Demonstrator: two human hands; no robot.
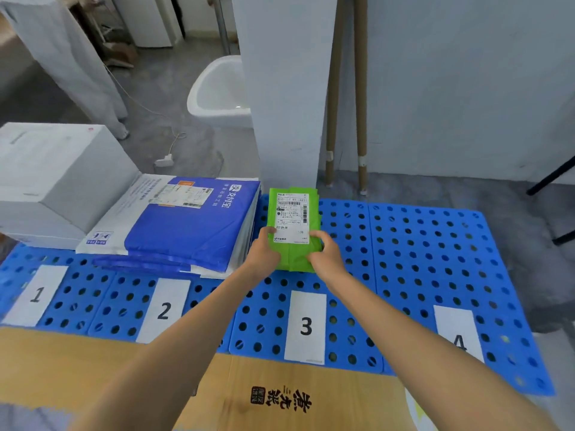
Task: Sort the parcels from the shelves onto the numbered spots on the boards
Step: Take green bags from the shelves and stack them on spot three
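Head view: left hand (266, 248) and right hand (325, 253) both gripped the near end of the green parcel (294, 213), thumbs on its white label, over the blue board (435, 259) behind the card marked 3 (306, 326); whether it rested there could not be told. Judged best: lay it flat, label up, square behind that card and clear of the blue-and-white parcels (177, 225) just beside, then loosen both hands together.

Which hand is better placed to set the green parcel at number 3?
Probably the right hand: it grips the green parcel in line with the 3 label; the left hand is crowded by the blue parcel.
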